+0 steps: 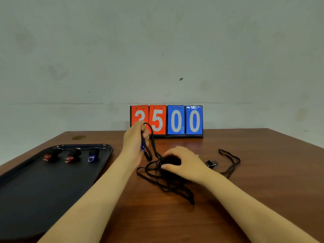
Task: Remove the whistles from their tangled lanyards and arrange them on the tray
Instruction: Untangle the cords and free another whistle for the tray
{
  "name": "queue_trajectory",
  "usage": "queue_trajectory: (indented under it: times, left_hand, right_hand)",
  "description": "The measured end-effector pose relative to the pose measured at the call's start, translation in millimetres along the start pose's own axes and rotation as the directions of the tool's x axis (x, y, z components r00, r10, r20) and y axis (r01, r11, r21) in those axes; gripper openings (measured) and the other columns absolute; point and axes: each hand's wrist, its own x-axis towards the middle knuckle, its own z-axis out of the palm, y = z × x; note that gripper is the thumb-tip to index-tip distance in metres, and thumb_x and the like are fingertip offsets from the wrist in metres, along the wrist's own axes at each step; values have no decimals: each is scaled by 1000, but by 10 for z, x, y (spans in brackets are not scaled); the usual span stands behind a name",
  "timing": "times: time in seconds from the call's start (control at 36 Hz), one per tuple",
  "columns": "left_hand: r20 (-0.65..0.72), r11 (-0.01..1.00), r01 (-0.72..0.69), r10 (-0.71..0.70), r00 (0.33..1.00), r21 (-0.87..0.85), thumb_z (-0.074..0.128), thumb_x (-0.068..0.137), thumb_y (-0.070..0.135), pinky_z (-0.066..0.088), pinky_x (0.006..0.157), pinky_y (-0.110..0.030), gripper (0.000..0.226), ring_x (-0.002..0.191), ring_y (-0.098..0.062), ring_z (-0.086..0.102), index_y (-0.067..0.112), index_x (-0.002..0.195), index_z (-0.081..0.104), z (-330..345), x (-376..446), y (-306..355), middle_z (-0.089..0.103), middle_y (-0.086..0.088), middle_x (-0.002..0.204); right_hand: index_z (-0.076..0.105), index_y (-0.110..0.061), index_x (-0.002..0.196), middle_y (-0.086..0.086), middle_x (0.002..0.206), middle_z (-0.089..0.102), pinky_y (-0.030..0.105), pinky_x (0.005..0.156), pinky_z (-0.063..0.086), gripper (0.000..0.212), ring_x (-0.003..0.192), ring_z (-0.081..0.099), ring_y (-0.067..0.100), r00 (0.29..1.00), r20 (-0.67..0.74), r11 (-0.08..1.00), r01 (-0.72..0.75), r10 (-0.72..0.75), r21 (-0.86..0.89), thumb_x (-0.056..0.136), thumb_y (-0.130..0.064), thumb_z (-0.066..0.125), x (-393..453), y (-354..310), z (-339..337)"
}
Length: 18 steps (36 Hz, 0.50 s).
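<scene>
Wooden table [245, 199] carries scoreboard [166, 120] behind tangled lanyards [166, 179], tray [35, 190] alongside.

We've got a brown wooden table [245, 199] pushed up against a pale, scuffed wall [157, 50]. At the back edge sits a flip scoreboard [166, 121], two red cards reading 3 and 5, two blue ones reading 0 and 0. There's a small yellowish spot [78, 137] near the table's far left corner.
</scene>
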Motion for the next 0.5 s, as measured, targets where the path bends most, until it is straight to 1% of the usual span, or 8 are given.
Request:
queue_trajectory:
  times: [0.03, 0.11, 0.19, 0.31, 0.36, 0.39, 0.44, 0.5]
  left_hand:
    - [-8, 1000, 1, -2, 1000, -13, 45, 97, 21, 27, 42, -19, 31, 42, -6, 30, 19, 66, 41, -13, 8, -7, 38, 6, 51]
    - [-72, 998, -2, -2, 997, -59, 46, 97, 21, 27, 41, -18, 32, 42, -5, 29, 19, 65, 41, -79, 51, -13, 36, 6, 51]
    - [-183, 997, -35, 23, 983, -63, 46, 94, 19, 25, 48, -24, 32, 48, -9, 28, 20, 63, 40, -172, 113, -34, 36, 6, 50]
    - [-322, 998, -31, 11, 947, -56, 44, 92, 16, 25, 50, -23, 27, 51, -9, 30, 20, 66, 40, -228, 158, -60, 39, 7, 52]
    - [-385, 999, -23, 10, 923, -30, 43, 92, 17, 27, 52, -23, 25, 54, -10, 33, 20, 67, 41, -253, 168, -65, 42, 4, 59]
    - [-410, 1000, -23, 13, 912, -20, 43, 92, 18, 28, 52, -23, 25, 55, -11, 33, 20, 67, 42, -267, 175, -66, 43, 4, 61]
    - [-447, 1000, -25, 15, 894, -17, 42, 91, 19, 28, 52, -23, 24, 55, -11, 33, 20, 67, 43, -290, 186, -70, 44, 3, 64]
    - [-469, 999, -26, 14, 883, -18, 41, 91, 19, 27, 49, -23, 23, 51, -11, 30, 19, 68, 42, -287, 180, -65, 44, 2, 65]
  right_hand:
    - [59, -34, 118, -18, 114, 55, 17, 93, 38, 33, 113, 48, 3, 1000, 21, 1000, -8, 9, -27, 88, -48, 60, 14, 8, -1]
    - [65, -35, 106, -20, 106, 61, 35, 98, 46, 22, 103, 55, 2, 998, 9, 998, -69, 69, -2, 88, -46, 61, 37, 74, -49]
    - [70, -28, 99, -14, 97, 67, 27, 88, 51, 15, 91, 60, 0, 994, 31, 990, -110, 107, 93, 88, -38, 65, -3, 108, -152]
    - [70, -31, 94, -13, 93, 70, 14, 75, 45, 7, 88, 63, -1, 989, -13, 934, -137, 150, 329, 88, -32, 66, -61, 139, -334]
    - [70, -30, 96, -13, 95, 70, 16, 79, 46, 9, 93, 63, 1, 975, -85, 868, -143, 207, 475, 88, -30, 65, -69, 171, -409]
    - [71, -27, 97, -11, 95, 72, 20, 83, 47, 10, 95, 64, 5, 962, -127, 808, -129, 243, 574, 88, -27, 66, -68, 186, -448]
    - [73, -21, 97, -5, 95, 74, 28, 88, 49, 12, 99, 66, 14, 919, -204, 678, -87, 337, 730, 88, -21, 65, -70, 212, -508]
    - [73, -19, 96, 1, 99, 73, 32, 90, 50, 12, 101, 66, 20, 860, -251, 560, -47, 443, 827, 89, -16, 64, -74, 258, -544]
